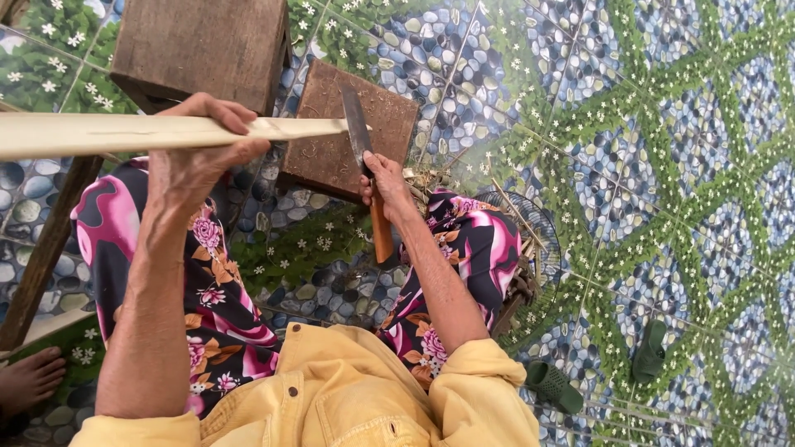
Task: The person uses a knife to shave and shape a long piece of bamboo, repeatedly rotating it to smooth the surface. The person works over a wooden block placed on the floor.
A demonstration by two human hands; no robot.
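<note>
My left hand (199, 153) grips a long pale bamboo strip (99, 132) that runs in from the left edge, its tip meeting a knife blade. My right hand (385, 182) is closed around the orange wooden handle of a knife (358, 132), whose dark blade points away from me and rests against the strip's end. Under the blade lies a square brown wooden block (331, 153) on the floor between my knees.
A larger wooden stool (203, 45) stands beyond the block at the top left. A dark wooden leg (45, 248) slants at the left, with another person's bare foot (29, 381) beside it. Green sandals (555, 385) and thin bamboo slivers (517, 215) lie at my right on the patterned tile floor.
</note>
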